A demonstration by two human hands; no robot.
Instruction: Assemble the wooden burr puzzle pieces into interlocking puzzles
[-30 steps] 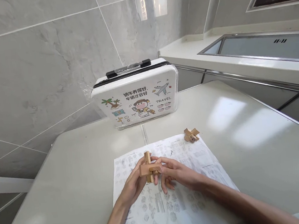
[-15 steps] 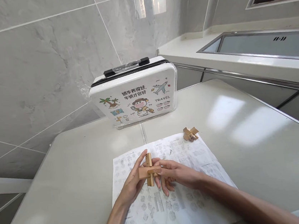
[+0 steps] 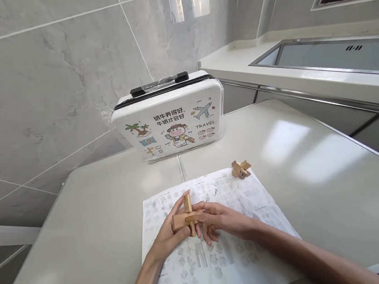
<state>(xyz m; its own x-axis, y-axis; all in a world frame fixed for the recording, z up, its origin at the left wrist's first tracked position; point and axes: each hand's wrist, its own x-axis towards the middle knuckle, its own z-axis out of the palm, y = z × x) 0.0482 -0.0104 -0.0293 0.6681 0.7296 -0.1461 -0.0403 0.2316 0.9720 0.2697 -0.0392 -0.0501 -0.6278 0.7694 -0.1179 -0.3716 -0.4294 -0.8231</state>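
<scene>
Over 1 sheet [image 3: 258, 268] | 2 hands [image 3: 166, 236] [image 3: 227, 217] holding 1 wooden cross [image 3: 180, 221] | beyond: 1 suitcase [image 3: 174, 130]

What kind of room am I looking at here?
Probably a kitchen, though I can't be certain: there is a pale counter with a metal-framed panel set into it, grey cabinet fronts below, and a tiled wall.

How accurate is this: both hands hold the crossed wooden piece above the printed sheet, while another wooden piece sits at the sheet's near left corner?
One detail is wrong: the head view shows the other wooden piece at the far right corner of the printed sheet. The left hand and right hand do hold the crossed wooden piece above it.
</scene>
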